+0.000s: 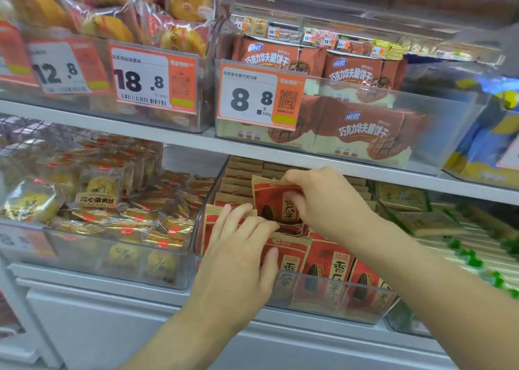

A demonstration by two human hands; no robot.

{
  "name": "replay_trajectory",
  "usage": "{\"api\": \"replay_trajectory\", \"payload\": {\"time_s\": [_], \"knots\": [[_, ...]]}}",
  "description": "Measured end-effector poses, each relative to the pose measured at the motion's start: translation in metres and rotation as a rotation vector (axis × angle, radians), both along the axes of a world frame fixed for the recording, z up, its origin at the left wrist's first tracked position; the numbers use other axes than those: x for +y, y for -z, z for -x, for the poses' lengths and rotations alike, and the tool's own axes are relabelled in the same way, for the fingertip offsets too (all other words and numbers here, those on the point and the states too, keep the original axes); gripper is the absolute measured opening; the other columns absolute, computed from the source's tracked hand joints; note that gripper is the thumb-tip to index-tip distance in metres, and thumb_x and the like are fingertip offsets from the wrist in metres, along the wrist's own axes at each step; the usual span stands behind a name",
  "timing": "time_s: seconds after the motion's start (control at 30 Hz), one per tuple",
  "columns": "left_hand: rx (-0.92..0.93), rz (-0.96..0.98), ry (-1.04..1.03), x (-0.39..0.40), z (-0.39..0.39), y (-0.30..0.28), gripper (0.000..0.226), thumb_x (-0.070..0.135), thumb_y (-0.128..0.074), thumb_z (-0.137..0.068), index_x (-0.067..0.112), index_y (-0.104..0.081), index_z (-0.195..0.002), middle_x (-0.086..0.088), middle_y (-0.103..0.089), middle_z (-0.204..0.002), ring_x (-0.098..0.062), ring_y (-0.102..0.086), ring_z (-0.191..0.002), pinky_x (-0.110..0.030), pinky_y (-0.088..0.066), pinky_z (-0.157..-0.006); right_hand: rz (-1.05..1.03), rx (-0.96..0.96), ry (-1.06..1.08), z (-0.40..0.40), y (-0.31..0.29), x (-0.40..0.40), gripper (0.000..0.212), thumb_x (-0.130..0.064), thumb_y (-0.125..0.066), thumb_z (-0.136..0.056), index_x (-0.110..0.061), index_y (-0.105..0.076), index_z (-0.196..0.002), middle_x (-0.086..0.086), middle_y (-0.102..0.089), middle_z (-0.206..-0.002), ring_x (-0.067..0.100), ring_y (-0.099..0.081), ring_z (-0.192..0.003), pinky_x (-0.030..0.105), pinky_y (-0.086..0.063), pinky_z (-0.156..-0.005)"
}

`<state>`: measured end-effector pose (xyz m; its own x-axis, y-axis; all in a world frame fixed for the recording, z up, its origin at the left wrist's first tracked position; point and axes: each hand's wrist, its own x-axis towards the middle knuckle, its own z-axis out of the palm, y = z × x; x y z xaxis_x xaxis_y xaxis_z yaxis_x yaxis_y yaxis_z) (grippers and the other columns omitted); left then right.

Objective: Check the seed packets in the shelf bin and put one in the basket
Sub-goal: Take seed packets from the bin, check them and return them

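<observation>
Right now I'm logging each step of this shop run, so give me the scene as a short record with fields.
place: store shelf, clear seed packet bin on the lower shelf
right hand: pinches a raised red seed packet, lifted above the rows
left hand: fingers straight, pressing on the front packets
left of bin: clear bin of yolk pastries
shelf above: chocolate wafer packs, price tag 8.8
basket: not in view
task status: packet not yet out of the bin

Wafer packs (362, 133), egg-yolk pastries (95, 192)
</observation>
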<state>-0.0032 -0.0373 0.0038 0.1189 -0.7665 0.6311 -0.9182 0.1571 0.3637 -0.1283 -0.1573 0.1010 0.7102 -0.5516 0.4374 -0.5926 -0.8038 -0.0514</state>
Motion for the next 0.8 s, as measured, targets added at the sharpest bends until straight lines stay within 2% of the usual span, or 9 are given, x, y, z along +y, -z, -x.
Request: {"api": "replay_trajectory", "payload": {"time_s": [0.13, 0.23, 0.3, 0.4, 0.53, 0.67, 0.73, 0.8], "knots": [[0.006, 0.001, 0.003, 0.001, 0.0, 0.0, 0.035, 0.036, -0.044, -0.094, 0.028, -0.063, -0.122, 0.017, -0.063, -0.12, -0.012, -0.041, -0.135, -0.036, -0.011, -0.124, -0.023, -0.05, -0.082, 0.0, 0.006, -0.009, 0.021, -0.013, -0.061, -0.098, -0.022, -0.076, -0.109, 0.001, -0.077, -0.089, 0.025, -0.069, -0.083, 0.042, -0.057, -0.078], [0.016, -0.015, 0.009, 0.002, -0.001, -0.001, 0.035, 0.036, -0.044, -0.095, 0.029, -0.062, -0.124, 0.019, -0.061, -0.122, -0.009, -0.038, -0.138, -0.034, -0.008, -0.125, -0.03, -0.039, -0.125, 0.005, 0.011, -0.007, 0.028, -0.007, -0.061, -0.096, -0.022, -0.078, -0.114, -0.001, -0.078, -0.102, 0.021, -0.071, -0.094, 0.041, -0.058, -0.087], [0.018, -0.02, 0.01, 0.001, -0.002, -0.001, 0.033, 0.035, -0.048, -0.095, 0.03, -0.061, -0.125, 0.02, -0.06, -0.122, -0.007, -0.036, -0.139, -0.033, -0.007, -0.126, -0.06, -0.024, -0.103, 0.008, 0.017, -0.007, 0.028, -0.011, -0.061, -0.098, -0.025, -0.077, -0.116, -0.003, -0.078, -0.104, 0.018, -0.071, -0.094, 0.038, -0.057, -0.089], [0.021, -0.015, 0.014, 0.001, -0.002, -0.001, 0.034, 0.036, -0.048, -0.095, 0.03, -0.062, -0.125, 0.02, -0.06, -0.121, -0.007, -0.036, -0.138, -0.032, -0.007, -0.125, -0.203, 0.056, 0.003, 0.007, 0.022, -0.014, 0.024, -0.025, -0.055, -0.104, -0.028, -0.072, -0.121, -0.005, -0.076, -0.107, 0.015, -0.069, -0.094, 0.034, -0.055, -0.087], [0.024, -0.014, 0.018, 0.001, -0.002, 0.0, 0.037, 0.039, -0.043, -0.094, 0.03, -0.061, -0.125, 0.021, -0.059, -0.12, -0.006, -0.035, -0.138, -0.032, -0.007, -0.125, -0.388, 0.152, 0.077, 0.003, 0.017, -0.021, 0.034, -0.031, -0.045, -0.108, -0.017, -0.062, -0.134, 0.003, -0.068, -0.128, 0.022, -0.062, -0.118, 0.029, -0.047, -0.095], [0.027, 0.005, 0.007, 0.0, -0.003, 0.001, 0.036, 0.043, -0.041, -0.097, 0.032, -0.063, -0.123, 0.022, -0.059, -0.118, -0.005, -0.036, -0.137, -0.032, -0.01, -0.125, -0.472, 0.227, 0.177, -0.003, 0.012, -0.028, 0.048, -0.039, -0.043, -0.108, -0.017, -0.045, -0.152, 0.001, -0.047, -0.156, 0.02, -0.043, -0.143, 0.025, -0.034, -0.11], [0.031, 0.024, -0.005, -0.002, -0.003, 0.002, 0.037, 0.047, -0.04, -0.1, 0.031, -0.065, -0.121, 0.021, -0.062, -0.116, -0.006, -0.04, -0.135, -0.033, -0.013, -0.123, -0.499, 0.311, 0.218, -0.008, 0.011, -0.03, 0.048, -0.04, -0.044, -0.108, -0.019, -0.046, -0.151, 0.002, -0.048, -0.155, 0.021, -0.045, -0.141, 0.029, -0.036, -0.11], [0.042, 0.049, -0.013, -0.004, -0.003, 0.002, 0.039, 0.048, -0.039, -0.101, 0.031, -0.068, -0.119, 0.021, -0.065, -0.112, -0.007, -0.043, -0.132, -0.034, -0.015, -0.122, -0.528, 0.387, 0.231, -0.015, 0.01, -0.029, 0.042, -0.036, -0.046, -0.108, -0.019, -0.053, -0.145, 0.005, -0.058, -0.144, 0.023, -0.053, -0.131, 0.031, -0.041, -0.104]]}}
